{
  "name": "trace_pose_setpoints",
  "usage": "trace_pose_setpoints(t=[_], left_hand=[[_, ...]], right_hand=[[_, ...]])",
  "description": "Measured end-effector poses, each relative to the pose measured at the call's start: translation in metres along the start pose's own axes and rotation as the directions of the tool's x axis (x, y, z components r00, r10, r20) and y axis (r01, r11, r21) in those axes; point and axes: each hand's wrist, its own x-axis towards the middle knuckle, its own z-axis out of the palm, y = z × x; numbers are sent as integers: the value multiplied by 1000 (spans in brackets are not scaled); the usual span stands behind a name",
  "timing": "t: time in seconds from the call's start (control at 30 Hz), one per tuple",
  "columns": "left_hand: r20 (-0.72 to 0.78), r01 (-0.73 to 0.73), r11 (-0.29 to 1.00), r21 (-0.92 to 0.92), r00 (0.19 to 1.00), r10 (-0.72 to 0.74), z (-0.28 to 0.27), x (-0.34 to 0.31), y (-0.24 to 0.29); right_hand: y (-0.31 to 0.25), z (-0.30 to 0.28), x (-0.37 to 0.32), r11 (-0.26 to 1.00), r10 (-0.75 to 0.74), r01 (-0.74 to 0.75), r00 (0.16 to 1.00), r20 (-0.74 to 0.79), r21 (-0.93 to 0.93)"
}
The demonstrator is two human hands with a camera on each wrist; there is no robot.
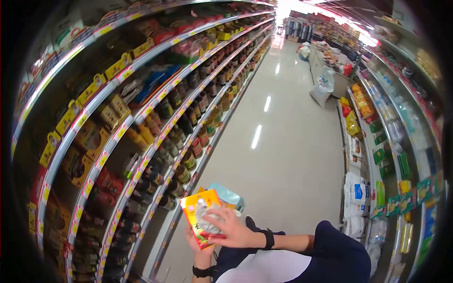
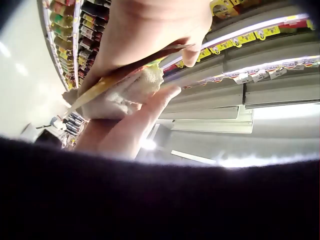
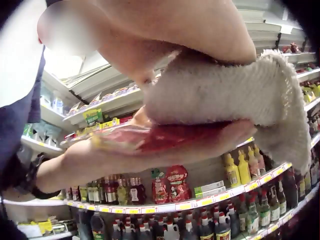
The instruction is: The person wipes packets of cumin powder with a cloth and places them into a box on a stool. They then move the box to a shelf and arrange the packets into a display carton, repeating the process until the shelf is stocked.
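My left hand [image 1: 191, 240] grips a flat orange-and-yellow packet [image 1: 192, 207] by its lower left edge, from beneath. Red peppers are printed near the packet's bottom. Over its front lies my right hand [image 1: 236, 230], holding a bunched grey cloth [image 1: 204, 212] against the packet. The right wrist view shows the ribbed cloth [image 3: 215, 95] between the right palm and the packet's red face [image 3: 185, 135], its frayed end hanging past the fingers. In the left wrist view the packet [image 2: 107, 87] appears edge-on between both hands. The cloth hides much of the print.
A pale blue package [image 1: 226, 189] lies low beyond the packet, with something orange beside it. Long shelves [image 1: 155, 141] of bottles and jars run along the left. Shelves [image 1: 349, 198] of bagged goods line the right. A white bag [image 1: 322, 87] stands farther up the aisle floor [image 1: 250, 146].
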Motion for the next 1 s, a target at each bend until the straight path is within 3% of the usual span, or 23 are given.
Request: trace_pose_setpoints(t=[0.03, 0.1, 0.23, 0.3, 0.4, 0.53, 0.67, 0.73, 0.8, 0.9, 1.0], left_hand=[[-24, -2, 1000, 1, 1000, 2, 6, 3, 3], [-3, 8, 999, -34, 1000, -8, 6, 8, 4], [-58, 51, 999, -14, 997, -51, 18, 8, 1], [-3, 106, 991, 81, 994, -106, 20, 6, -2], [33, 122, 987, 103, 992, -126, 18, 5, -6], [33, 103, 995, 7, 994, -103, 32, 5, -6], [61, 35, 999, -2, 998, -35, 23, 0, -2], [34, -3, 999, 50, 999, 1, 29, -1, -1], [55, 4, 997, 82, 998, -9, 33, -3, 1], [116, 34, 998, 54, 992, -40, 41, -8, 1], [133, 24, 999, 43, 991, -30, 46, -12, 2]], right_hand=[[3, -4, -2, 1000, 3, -3, 1000, -17, -9], [8, -8, -6, 963, -172, 139, 976, 131, 229], [22, -15, -4, 926, -216, 149, 962, 164, 346], [26, -26, 7, 975, -221, 217, 966, 130, 50], [23, -39, 17, 984, -142, 148, 988, 68, -100], [19, -27, 12, 991, -127, 128, 992, 13, -38], [12, -21, 5, 975, -216, 209, 971, 106, 79], [10, -26, 9, 967, -243, 248, 966, 88, -62], [12, -30, 17, 969, -228, 232, 972, 50, -87], [21, -30, 26, 978, -72, 40, 986, -153, -205], [17, -30, 25, 989, -42, 19, 987, -156, -146]])
